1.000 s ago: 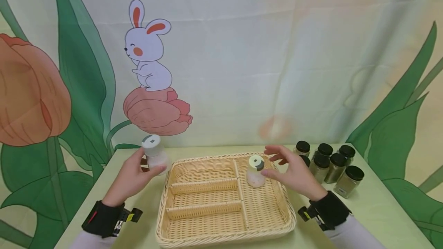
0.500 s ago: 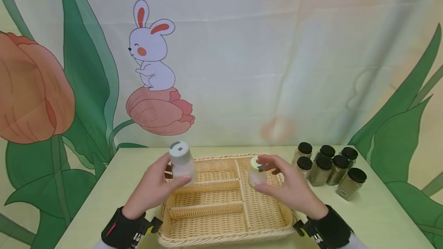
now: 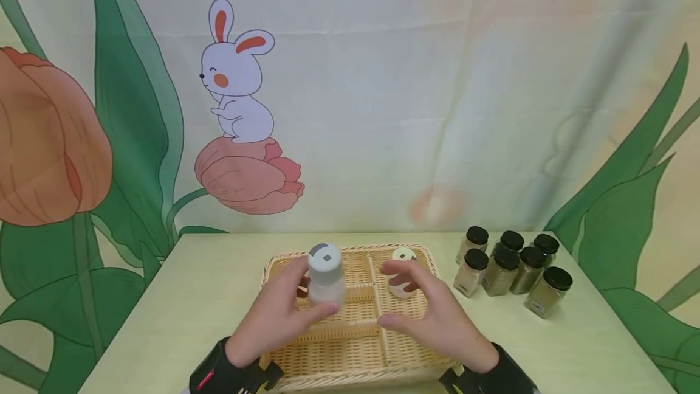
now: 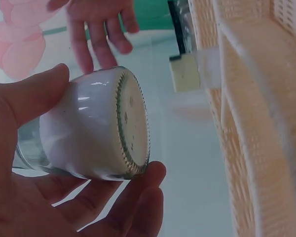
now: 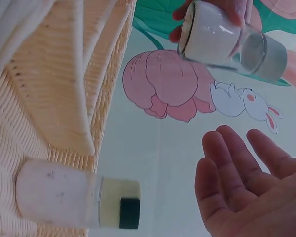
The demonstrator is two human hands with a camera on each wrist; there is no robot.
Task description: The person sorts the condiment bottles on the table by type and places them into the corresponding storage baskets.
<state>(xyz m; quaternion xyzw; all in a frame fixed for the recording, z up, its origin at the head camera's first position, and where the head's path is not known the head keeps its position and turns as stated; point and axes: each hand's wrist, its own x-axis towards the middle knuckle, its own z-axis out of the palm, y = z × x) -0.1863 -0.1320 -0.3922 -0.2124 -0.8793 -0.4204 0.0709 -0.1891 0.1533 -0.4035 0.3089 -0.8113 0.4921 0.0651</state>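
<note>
My left hand (image 3: 279, 315) grips a clear glass jar (image 3: 326, 287) with a white lid and white contents, holding it upright above the left side of a woven basket (image 3: 333, 356). In the left wrist view the jar's (image 4: 89, 123) ridged base shows, with thumb and fingers around its body. A second jar (image 5: 59, 192), with a pale yellow lid and pinkish-white contents, stands in the basket's right compartment. My right hand (image 3: 437, 315) hovers over that compartment, fingers apart and holding nothing. It partly hides the second jar in the head view.
Several spice jars (image 3: 502, 269) with black lids stand grouped on the table (image 3: 596, 327) right of the basket. Wicker dividers split the basket's left side into three compartments. A printed curtain (image 3: 361, 108) with a rabbit and tulips hangs behind the table.
My left hand has carried the white-lidded jar rightward from beside the basket to above it. The right hand has come off the yellow-lidded jar and shifted left and nearer, leaving it in the basket.
</note>
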